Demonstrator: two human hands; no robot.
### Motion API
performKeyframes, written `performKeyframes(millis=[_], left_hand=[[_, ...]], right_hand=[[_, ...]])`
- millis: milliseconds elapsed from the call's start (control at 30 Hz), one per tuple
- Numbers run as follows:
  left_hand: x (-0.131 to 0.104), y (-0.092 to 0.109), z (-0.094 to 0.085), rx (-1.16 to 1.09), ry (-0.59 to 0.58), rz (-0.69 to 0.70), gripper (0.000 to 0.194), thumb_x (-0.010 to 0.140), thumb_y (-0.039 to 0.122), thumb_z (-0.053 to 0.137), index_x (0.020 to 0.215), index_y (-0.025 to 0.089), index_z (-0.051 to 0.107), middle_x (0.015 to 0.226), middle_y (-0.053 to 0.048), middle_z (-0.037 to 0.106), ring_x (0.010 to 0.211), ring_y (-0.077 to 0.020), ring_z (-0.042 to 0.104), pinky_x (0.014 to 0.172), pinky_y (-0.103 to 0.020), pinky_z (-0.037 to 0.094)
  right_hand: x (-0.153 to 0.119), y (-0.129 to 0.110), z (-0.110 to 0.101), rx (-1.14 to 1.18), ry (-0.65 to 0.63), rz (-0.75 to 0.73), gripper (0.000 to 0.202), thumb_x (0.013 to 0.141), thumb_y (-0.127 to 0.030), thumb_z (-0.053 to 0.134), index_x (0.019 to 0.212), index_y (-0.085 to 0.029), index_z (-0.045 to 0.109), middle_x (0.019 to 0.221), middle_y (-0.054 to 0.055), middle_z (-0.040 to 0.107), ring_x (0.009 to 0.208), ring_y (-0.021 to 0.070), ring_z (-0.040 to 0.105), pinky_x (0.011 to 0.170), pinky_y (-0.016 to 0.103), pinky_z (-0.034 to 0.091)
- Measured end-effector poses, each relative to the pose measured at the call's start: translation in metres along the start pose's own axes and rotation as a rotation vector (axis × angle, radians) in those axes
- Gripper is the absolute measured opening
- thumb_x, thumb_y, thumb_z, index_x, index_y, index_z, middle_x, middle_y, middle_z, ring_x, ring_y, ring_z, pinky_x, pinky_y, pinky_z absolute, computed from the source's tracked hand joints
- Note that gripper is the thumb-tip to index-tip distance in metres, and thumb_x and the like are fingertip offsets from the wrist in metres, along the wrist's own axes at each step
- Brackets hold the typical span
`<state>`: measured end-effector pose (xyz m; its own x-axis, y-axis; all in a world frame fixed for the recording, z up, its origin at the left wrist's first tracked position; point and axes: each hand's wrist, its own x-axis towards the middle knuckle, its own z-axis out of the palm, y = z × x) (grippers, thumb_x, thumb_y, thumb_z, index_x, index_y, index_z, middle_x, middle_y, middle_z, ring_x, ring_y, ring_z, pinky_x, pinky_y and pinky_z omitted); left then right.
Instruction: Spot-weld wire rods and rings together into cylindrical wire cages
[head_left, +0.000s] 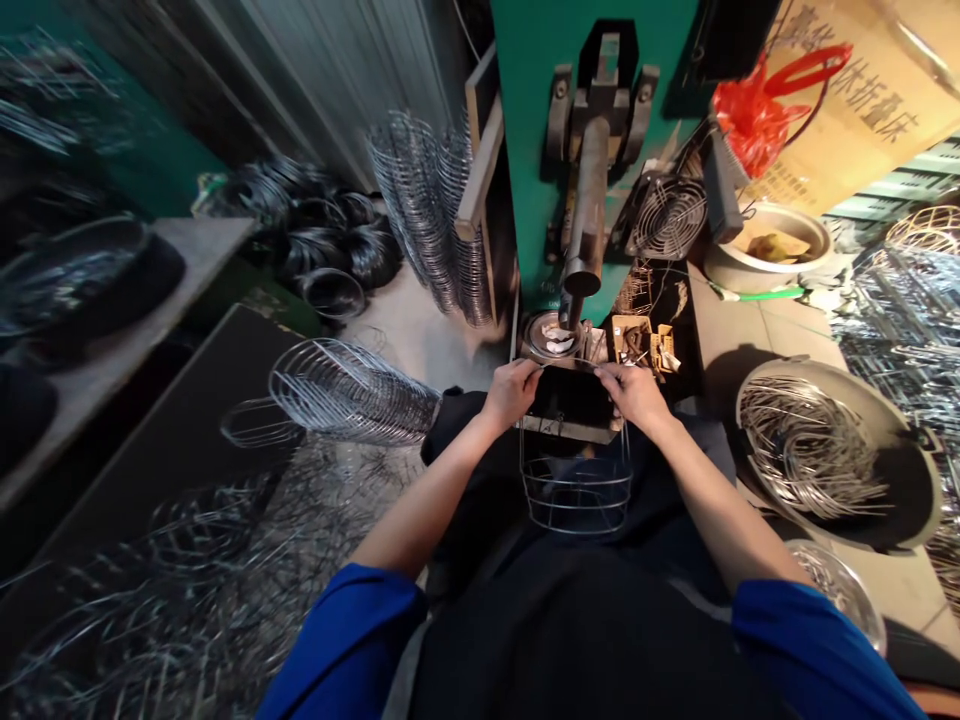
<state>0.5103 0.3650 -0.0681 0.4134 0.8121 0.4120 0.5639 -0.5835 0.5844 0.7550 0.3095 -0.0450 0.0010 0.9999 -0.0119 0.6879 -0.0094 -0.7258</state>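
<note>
A wire basket frame (576, 490) hangs toward my lap, its rounded end nearest my body. My left hand (512, 392) pinches its far left part, fingers closed on the wire. On the other side my right hand (634, 396) grips the far right part the same way. Both hands are just in front of the green machine's lower electrode (556, 338), which has pale scraps on it. Above it points the machine's thick metal cylinder (587, 235). The exact wire ends between my fingers are too small to make out.
Stacked wire frames (352, 395) lie at my left, with tall stacks of wire rings (427, 210) behind. At right stand a basin (911, 480) of cut wires and a cream bucket (765, 250). Small yellow trays (645, 345) sit beside the machine (529, 130). Loose wire pieces cover the left floor.
</note>
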Motion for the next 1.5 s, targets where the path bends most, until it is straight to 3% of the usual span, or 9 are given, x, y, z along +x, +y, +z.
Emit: performKeyframes(millis=[300, 567, 800, 1300, 1500], left_hand=[[0.019, -0.002, -0.005, -0.006, 0.031, 0.029, 0.017, 0.093, 0.016, 0.053, 0.082, 0.016, 0.066, 0.075, -0.005, 0.066, 0.071, -0.016, 0.062, 0.069, -0.026, 0.045], [0.029, 0.013, -0.016, 0.006, 0.067, 0.062, 0.019, 0.094, 0.015, 0.052, 0.082, 0.017, 0.066, 0.075, -0.004, 0.065, 0.069, -0.0155, 0.061, 0.067, -0.025, 0.045], [0.037, 0.025, -0.03, 0.049, 0.042, 0.049, 0.019, 0.093, 0.014, 0.052, 0.079, 0.017, 0.065, 0.074, -0.004, 0.064, 0.069, -0.0156, 0.06, 0.067, -0.026, 0.044], [0.045, 0.034, -0.046, 0.179, -0.016, 0.028, 0.019, 0.091, 0.012, 0.052, 0.076, 0.018, 0.061, 0.072, -0.004, 0.062, 0.067, -0.016, 0.059, 0.065, -0.027, 0.044], [0.047, 0.033, -0.045, 0.16, -0.01, 0.039, 0.019, 0.089, 0.01, 0.054, 0.072, 0.018, 0.057, 0.071, -0.003, 0.061, 0.066, -0.0157, 0.057, 0.064, -0.027, 0.042]], right_hand=[[0.011, -0.011, -0.01, 0.005, 0.033, 0.02, 0.042, 0.094, -0.045, 0.048, 0.109, -0.016, 0.074, 0.065, 0.003, 0.066, 0.037, 0.0153, 0.058, 0.04, 0.023, 0.044], [0.013, -0.015, -0.017, 0.052, 0.084, -0.005, 0.046, 0.093, -0.051, 0.048, 0.107, -0.016, 0.075, 0.077, 0.007, 0.072, 0.039, 0.0156, 0.057, 0.039, 0.025, 0.046], [0.013, -0.027, -0.028, 0.107, 0.086, 0.037, 0.052, 0.09, -0.054, 0.051, 0.108, -0.013, 0.076, 0.051, 0.001, 0.058, 0.037, 0.0176, 0.054, 0.039, 0.026, 0.045], [0.02, -0.034, -0.03, 0.256, 0.034, 0.085, 0.053, 0.087, -0.057, 0.056, 0.111, -0.014, 0.075, 0.045, -0.004, 0.047, 0.031, 0.0139, 0.046, 0.032, 0.024, 0.039], [0.023, -0.033, -0.032, 0.187, 0.05, 0.061, 0.053, 0.087, -0.057, 0.055, 0.11, -0.013, 0.076, 0.048, -0.002, 0.052, 0.033, 0.0142, 0.049, 0.033, 0.024, 0.041]])
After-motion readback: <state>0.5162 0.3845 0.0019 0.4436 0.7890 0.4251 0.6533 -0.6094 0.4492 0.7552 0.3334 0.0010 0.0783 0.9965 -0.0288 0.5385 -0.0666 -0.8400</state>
